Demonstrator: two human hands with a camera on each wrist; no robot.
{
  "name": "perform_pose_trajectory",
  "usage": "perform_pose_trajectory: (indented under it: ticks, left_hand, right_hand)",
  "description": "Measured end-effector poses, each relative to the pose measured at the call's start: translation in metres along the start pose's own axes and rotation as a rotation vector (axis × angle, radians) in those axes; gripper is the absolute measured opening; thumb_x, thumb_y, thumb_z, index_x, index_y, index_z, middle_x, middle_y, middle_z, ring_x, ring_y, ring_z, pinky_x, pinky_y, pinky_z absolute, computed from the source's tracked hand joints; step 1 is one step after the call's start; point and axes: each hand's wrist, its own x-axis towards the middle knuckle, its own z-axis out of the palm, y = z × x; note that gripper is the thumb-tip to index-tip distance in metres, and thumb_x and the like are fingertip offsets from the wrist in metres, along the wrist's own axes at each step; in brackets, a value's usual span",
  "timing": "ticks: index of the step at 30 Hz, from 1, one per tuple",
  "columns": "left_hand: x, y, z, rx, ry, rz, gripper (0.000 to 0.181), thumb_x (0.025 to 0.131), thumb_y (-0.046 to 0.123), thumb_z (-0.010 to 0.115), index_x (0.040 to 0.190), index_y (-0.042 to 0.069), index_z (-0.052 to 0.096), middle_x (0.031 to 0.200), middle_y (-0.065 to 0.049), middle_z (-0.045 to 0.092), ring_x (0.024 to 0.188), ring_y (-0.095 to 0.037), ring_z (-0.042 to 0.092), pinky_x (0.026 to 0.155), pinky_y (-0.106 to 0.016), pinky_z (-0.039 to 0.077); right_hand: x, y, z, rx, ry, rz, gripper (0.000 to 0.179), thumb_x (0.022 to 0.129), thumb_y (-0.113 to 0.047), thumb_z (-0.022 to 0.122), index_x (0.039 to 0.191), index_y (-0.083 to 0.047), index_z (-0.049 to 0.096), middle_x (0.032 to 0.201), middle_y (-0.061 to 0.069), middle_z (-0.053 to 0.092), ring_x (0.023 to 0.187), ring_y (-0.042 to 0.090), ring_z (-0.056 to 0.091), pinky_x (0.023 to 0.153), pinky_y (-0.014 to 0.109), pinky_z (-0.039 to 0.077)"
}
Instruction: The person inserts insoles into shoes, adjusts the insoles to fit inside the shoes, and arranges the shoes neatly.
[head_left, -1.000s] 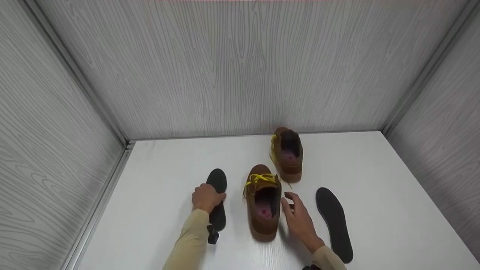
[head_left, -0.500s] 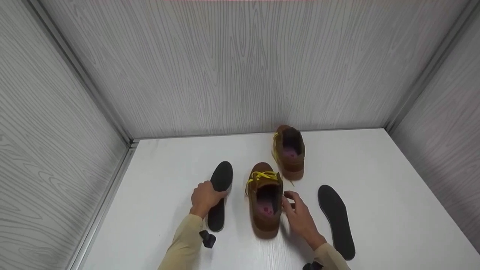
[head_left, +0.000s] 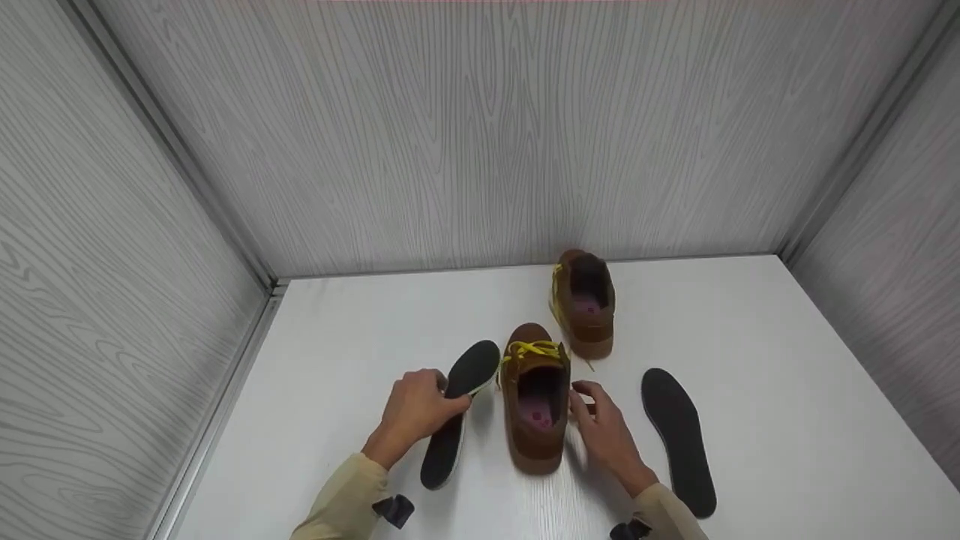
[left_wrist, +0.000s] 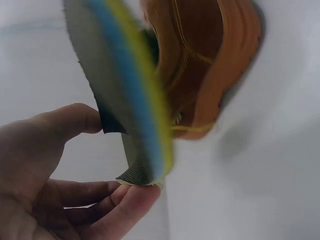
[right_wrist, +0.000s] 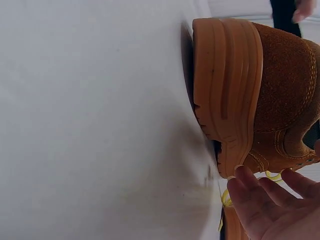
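Note:
My left hand (head_left: 416,411) pinches a dark insole (head_left: 474,369) between thumb and fingers, tilted and lifted off the table. Blurred blue and yellow layers show along the insole's edge (left_wrist: 137,75) in the left wrist view. Just right of it stands a brown suede shoe (head_left: 535,448) with yellow laces, toe pointing away and opening upward; a pink lining shows inside. Beside the shoe's right side is my right hand (head_left: 607,439), fingers loosely extended (right_wrist: 272,207); they are at the upper, and whether they press it I cannot tell.
The matching brown shoe (head_left: 591,343) stands farther back, near the rear wall (head_left: 480,150). A second dark insole (head_left: 679,442) lies flat to the right of my right hand. Grey wood-grain panels enclose the white table (head_left: 337,322) at left, right and back.
The left hand has raised the insole, turned it and brought its front end rightward, close to the shoe. My right hand has stayed beside the shoe.

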Motion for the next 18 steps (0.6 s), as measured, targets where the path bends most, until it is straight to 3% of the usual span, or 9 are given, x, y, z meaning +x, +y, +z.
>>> perform_pose_trajectory:
  ticks: [5, 11, 14, 18]
  left_hand:
    - [-0.022, 0.022, -0.007, -0.035, -0.083, 0.093, 0.037, 0.076, 0.036, 0.072, 0.09, 0.001, 0.068, 0.071, 0.0, 0.059, 0.058, -0.012, 0.053, 0.049, -0.026, 0.045]
    - [-0.042, 0.046, -0.006, -0.011, -0.23, 0.1, 0.033, 0.074, 0.038, 0.071, 0.084, 0.007, 0.068, 0.068, 0.003, 0.057, 0.06, -0.012, 0.053, 0.05, -0.027, 0.045]
    - [-0.04, 0.055, -0.001, 0.034, -0.248, 0.104, 0.031, 0.073, 0.037, 0.07, 0.082, 0.007, 0.068, 0.065, 0.003, 0.056, 0.059, -0.013, 0.053, 0.049, -0.027, 0.044]
    - [-0.029, 0.067, 0.01, 0.117, -0.226, 0.127, 0.029, 0.072, 0.035, 0.07, 0.076, 0.007, 0.065, 0.06, 0.002, 0.053, 0.055, -0.014, 0.05, 0.048, -0.027, 0.042]
  right_hand:
    - [-0.001, 0.004, -0.001, -0.009, 0.006, -0.003, 0.046, 0.1, -0.039, 0.047, 0.129, -0.004, 0.053, 0.127, 0.011, 0.056, 0.094, 0.02, 0.064, 0.078, 0.038, 0.051]
    - [-0.005, 0.004, -0.003, -0.015, -0.001, -0.005, 0.047, 0.101, -0.038, 0.046, 0.13, -0.002, 0.051, 0.127, 0.014, 0.055, 0.095, 0.022, 0.064, 0.077, 0.037, 0.051]
    - [-0.006, 0.004, -0.004, -0.006, 0.001, -0.008, 0.047, 0.101, -0.038, 0.045, 0.13, -0.002, 0.051, 0.126, 0.014, 0.055, 0.096, 0.023, 0.064, 0.077, 0.038, 0.051]
    - [-0.008, 0.004, -0.005, 0.007, 0.011, -0.001, 0.046, 0.1, -0.037, 0.046, 0.131, -0.003, 0.051, 0.121, 0.012, 0.057, 0.095, 0.023, 0.064, 0.078, 0.038, 0.051]
